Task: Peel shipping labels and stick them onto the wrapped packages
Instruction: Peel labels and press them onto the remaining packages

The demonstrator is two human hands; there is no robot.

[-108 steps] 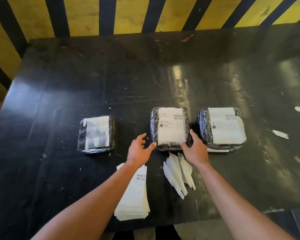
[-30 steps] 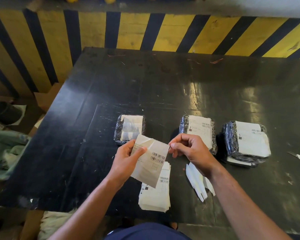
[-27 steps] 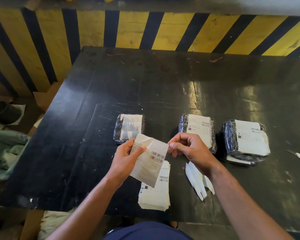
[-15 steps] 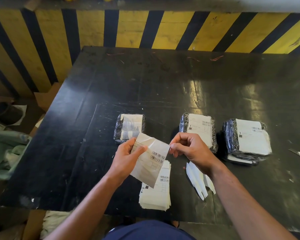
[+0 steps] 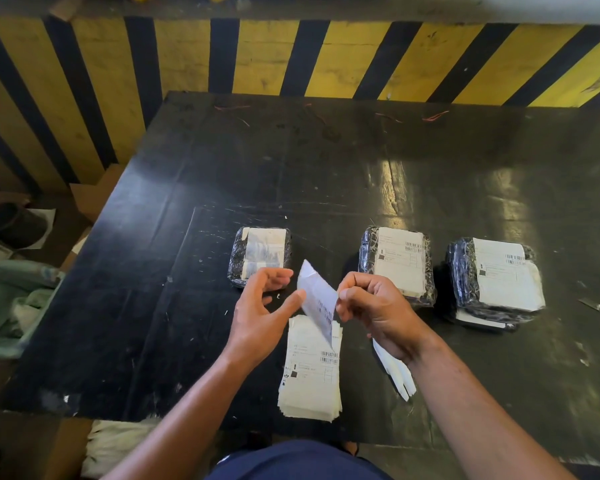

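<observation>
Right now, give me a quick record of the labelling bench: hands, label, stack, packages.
left hand: open, thumb touching the label's edge
right hand: pinches the loose label
label stack: on the black table, below the hands
left package: no fresh shipping label
middle package: labelled
right package: labelled
backing strips: under the right wrist

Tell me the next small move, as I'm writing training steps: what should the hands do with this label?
Probably carry the label, pinched by the right hand, onto the left package; its top looks smudged, unlike the other two packages' clean printed labels.
</observation>
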